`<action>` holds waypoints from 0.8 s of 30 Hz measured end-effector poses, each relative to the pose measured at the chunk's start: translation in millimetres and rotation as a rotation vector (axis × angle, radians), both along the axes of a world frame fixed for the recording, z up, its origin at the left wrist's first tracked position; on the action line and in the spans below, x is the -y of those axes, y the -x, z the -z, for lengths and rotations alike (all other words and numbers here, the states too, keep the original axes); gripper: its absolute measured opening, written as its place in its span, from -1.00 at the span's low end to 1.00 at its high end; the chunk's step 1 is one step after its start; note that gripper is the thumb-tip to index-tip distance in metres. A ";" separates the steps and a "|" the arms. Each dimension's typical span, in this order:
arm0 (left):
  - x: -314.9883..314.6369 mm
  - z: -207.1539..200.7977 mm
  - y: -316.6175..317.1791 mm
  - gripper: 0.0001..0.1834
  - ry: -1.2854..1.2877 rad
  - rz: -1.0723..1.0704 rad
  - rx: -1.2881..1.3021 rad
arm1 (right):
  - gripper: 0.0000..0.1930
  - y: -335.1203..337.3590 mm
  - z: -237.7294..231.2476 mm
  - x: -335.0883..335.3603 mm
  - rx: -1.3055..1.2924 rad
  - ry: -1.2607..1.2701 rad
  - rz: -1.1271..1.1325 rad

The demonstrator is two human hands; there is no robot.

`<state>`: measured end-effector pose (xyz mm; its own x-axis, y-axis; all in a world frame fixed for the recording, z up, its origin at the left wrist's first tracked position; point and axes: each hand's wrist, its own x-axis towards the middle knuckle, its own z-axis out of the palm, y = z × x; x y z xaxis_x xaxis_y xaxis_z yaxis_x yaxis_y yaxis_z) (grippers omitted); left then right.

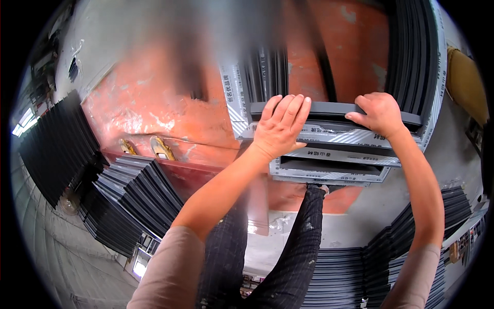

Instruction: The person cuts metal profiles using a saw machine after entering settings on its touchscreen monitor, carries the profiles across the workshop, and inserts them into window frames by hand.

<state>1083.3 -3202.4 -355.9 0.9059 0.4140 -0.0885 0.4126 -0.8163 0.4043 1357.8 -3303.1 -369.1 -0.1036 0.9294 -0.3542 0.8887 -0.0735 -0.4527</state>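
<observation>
A dark grey metal frame bar (329, 109) runs crosswise in front of me, on top of a stack of frames edged with printed protective film (334, 135). My left hand (282, 129) lies with its fingers stretched out over the left part of this bar and touches it. Near the bar's right end, my right hand (380, 114) has its fingers curled over the far edge, with the thumb pointing left along the near side. The fingertips of my right hand are partly hidden behind the bar. Dark side profiles (414, 56) extend away from the bar.
An orange-red sheet-covered table (170, 110) spreads to the left, with two yellow tools (162, 148) near its edge. Dark frames (139, 190) stand stacked at the lower left, more panels (334, 273) at the lower right. A dark blur covers the top middle.
</observation>
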 end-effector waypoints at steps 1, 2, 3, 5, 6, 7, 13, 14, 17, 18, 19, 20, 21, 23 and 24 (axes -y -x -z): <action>1.4 1.7 0.6 0.12 -0.004 -0.002 0.015 | -0.41 0.5 -2.6 1.6 -0.014 0.075 -0.012; 0.5 3.0 3.3 0.12 -0.004 -0.002 0.007 | -0.42 1.0 -5.6 1.2 -0.027 0.150 -0.024; -0.2 2.3 3.1 0.11 -0.013 0.006 0.011 | -0.42 1.1 -9.1 -0.3 -0.053 0.202 -0.024; -1.9 -0.3 2.4 0.09 0.001 0.012 -0.017 | -0.42 3.0 -10.6 -4.3 -0.070 0.210 -0.033; -2.8 -0.2 2.7 0.09 0.000 0.013 -0.018 | -0.42 2.3 -11.0 -6.6 -0.081 0.216 -0.041; -3.0 0.8 3.5 0.13 -0.015 0.030 -0.050 | -0.42 1.8 -10.0 -6.7 -0.081 0.214 -0.040; 3.0 3.3 -4.8 0.17 0.037 0.051 -0.073 | -0.38 -5.5 -0.7 -0.1 -0.143 0.324 -0.030; 3.5 3.4 -7.1 0.17 0.075 0.054 -0.090 | -0.38 -3.6 -0.5 -1.1 -0.110 0.358 -0.029; -0.2 0.8 0.3 0.12 0.079 0.032 -0.089 | -0.40 6.4 11.6 5.6 -0.157 0.261 0.003; 1.0 2.3 -1.4 0.11 0.081 0.011 -0.050 | -0.41 5.5 15.4 11.0 -0.189 0.198 0.022; -1.0 2.1 0.0 0.12 0.075 0.011 -0.044 | -0.43 14.0 4.7 8.0 -0.163 0.242 0.064; -1.6 2.9 0.6 0.12 0.068 0.011 -0.039 | -0.48 15.7 1.7 6.8 -0.171 0.292 0.083; -1.2 3.2 1.8 0.12 0.034 0.019 -0.019 | -0.52 18.5 -2.7 9.7 -0.169 0.245 0.100; 1.5 5.5 -1.2 0.12 0.015 0.021 -0.008 | -0.55 16.9 -7.9 15.1 -0.165 0.199 0.119; 2.9 6.8 -1.7 0.12 -0.009 0.022 -0.005 | -0.60 13.3 -9.9 14.7 -0.211 0.258 0.112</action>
